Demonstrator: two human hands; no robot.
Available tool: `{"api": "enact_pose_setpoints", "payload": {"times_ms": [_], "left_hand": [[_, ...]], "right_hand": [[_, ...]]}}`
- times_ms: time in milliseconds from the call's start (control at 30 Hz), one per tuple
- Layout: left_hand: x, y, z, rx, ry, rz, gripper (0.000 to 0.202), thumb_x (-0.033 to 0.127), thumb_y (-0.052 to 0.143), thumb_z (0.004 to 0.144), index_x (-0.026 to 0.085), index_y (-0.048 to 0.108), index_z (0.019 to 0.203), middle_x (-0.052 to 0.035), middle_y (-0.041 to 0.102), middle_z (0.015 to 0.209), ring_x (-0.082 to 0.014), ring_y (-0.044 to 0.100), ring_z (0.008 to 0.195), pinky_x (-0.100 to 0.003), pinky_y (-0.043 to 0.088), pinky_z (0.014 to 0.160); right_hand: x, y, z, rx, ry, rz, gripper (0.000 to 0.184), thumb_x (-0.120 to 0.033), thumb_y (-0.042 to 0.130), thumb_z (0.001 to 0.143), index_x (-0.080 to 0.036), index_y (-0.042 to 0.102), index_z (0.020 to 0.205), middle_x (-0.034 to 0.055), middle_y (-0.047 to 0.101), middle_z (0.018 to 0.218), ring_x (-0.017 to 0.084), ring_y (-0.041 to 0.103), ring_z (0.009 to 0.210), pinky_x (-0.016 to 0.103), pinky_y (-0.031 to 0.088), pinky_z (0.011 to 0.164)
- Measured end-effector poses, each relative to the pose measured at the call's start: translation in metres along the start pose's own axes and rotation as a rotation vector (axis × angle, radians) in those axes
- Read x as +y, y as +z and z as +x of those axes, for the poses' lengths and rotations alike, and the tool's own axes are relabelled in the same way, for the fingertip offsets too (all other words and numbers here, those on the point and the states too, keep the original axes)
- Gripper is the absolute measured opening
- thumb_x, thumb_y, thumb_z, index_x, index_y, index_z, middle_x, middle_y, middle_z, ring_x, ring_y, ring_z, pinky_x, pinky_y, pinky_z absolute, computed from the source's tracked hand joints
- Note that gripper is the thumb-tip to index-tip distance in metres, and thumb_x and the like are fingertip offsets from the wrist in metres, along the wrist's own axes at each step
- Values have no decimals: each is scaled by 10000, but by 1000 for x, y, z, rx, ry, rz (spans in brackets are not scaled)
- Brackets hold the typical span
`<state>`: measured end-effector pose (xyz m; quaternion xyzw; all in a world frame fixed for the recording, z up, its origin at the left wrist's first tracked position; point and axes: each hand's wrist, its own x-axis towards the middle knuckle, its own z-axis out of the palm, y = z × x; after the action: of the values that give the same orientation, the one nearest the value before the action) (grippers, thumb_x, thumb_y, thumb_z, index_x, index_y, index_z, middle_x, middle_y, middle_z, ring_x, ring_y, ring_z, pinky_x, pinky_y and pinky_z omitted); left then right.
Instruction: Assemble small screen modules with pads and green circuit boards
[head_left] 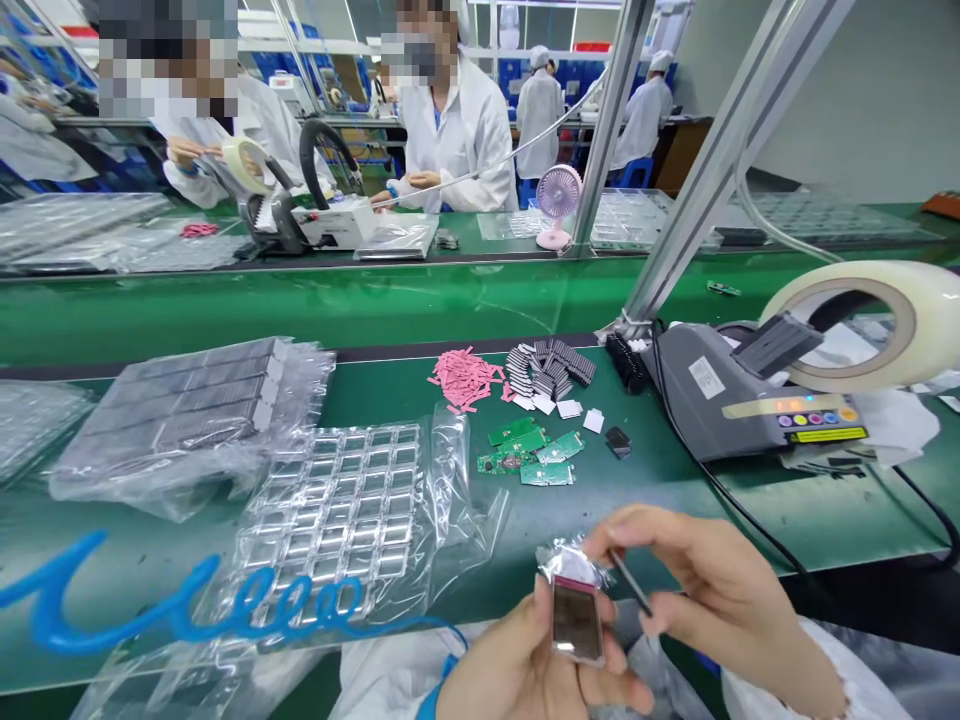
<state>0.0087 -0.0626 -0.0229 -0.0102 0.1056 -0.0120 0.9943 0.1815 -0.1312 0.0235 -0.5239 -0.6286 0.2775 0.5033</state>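
My left hand (510,665) holds a small rectangular display screen (577,622) with a dark face and a pink strip along its top edge. Just to the right, my right hand (720,590) pinches a thin dark flat piece (630,582) between thumb and fingers, seen nearly edge-on. The two pieces are apart. Crinkled clear film (566,556) shows behind the screen. Beyond my hands lie several green circuit boards (547,474), a small black square part (619,442) and white square pieces (593,420).
Pink strips (466,378) and striped dark pieces (551,368) are heaped further back. A clear compartment tray (337,510) and bagged trays (180,400) lie left. A tape dispenser (720,390) stands right. A blue coiled cord (195,610) crosses the front. Co-workers (465,130) sit opposite.
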Motion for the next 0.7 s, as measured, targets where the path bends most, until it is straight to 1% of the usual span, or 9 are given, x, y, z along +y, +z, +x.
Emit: {"api": "enact_pose_setpoints", "payload": {"times_ms": [67, 133, 200, 267, 333, 467, 567, 633, 700], "left_hand": [[-1, -1, 1, 29, -6, -34, 405, 499, 625, 752, 110, 715, 821, -19, 756, 717, -174, 710, 792, -257, 458, 721], [-2, -1, 1, 37, -14, -31, 449, 522, 603, 760, 87, 707, 719, -42, 739, 658, -169, 706, 763, -254, 459, 714], [-1, 0, 1, 30, -25, -19, 465, 537, 594, 756, 86, 703, 721, -52, 729, 651, -158, 698, 733, -253, 457, 701], [0, 2, 2, 32, -30, -36, 418, 516, 637, 729, 106, 699, 786, -38, 725, 690, -136, 683, 702, -251, 453, 685], [2, 4, 3, 26, -50, -49, 390, 481, 686, 699, 105, 688, 805, -31, 713, 724, -116, 661, 668, -249, 449, 672], [2, 5, 3, -1, -85, -63, 361, 467, 671, 723, 106, 683, 716, -40, 699, 691, -111, 655, 656, -244, 448, 686], [-1, 8, 0, 43, 8, -64, 335, 452, 722, 672, 123, 690, 723, -13, 673, 639, -99, 630, 625, -218, 438, 672], [-2, 10, -2, 72, 99, -14, 339, 428, 774, 609, 116, 686, 710, 15, 617, 586, -69, 565, 551, -190, 407, 604], [-1, 13, -5, 107, 176, 66, 334, 415, 788, 590, 110, 676, 671, 29, 548, 551, -54, 494, 510, -183, 372, 564]], "right_hand": [[-7, -4, 8, -145, -109, -130, 253, -291, 534, 914, -271, 534, 1166, 40, 676, 1065, 149, 646, 942, 254, 530, 813], [-10, -7, 15, -237, -216, -230, 194, -229, 505, 926, -212, 571, 1108, 72, 667, 1085, 136, 640, 946, 241, 519, 833], [-11, -9, 21, -300, -268, -266, 152, -195, 524, 912, -161, 606, 1036, 99, 667, 1064, 132, 645, 909, 229, 526, 803], [-11, -9, 26, -341, -293, -270, 108, -187, 565, 888, -139, 629, 960, 101, 680, 1014, 139, 650, 871, 245, 535, 785], [-10, -7, 29, -345, -322, -255, 88, -189, 566, 888, -151, 644, 880, 85, 695, 978, 139, 651, 837, 266, 542, 775], [-13, 0, 34, -306, -339, -201, 152, -178, 539, 902, -191, 643, 793, 41, 717, 938, 112, 654, 796, 241, 549, 735], [-24, 4, 36, -328, -368, -253, 150, -220, 520, 923, -195, 645, 845, 27, 726, 898, 93, 660, 770, 220, 545, 748], [-35, 6, 35, -337, -362, -399, 219, -261, 468, 950, -199, 660, 864, 38, 721, 930, 108, 658, 769, 237, 552, 738], [-43, 9, 30, -280, -311, -574, 257, -299, 455, 951, -223, 679, 851, 34, 719, 931, 145, 658, 750, 283, 565, 707]]}}
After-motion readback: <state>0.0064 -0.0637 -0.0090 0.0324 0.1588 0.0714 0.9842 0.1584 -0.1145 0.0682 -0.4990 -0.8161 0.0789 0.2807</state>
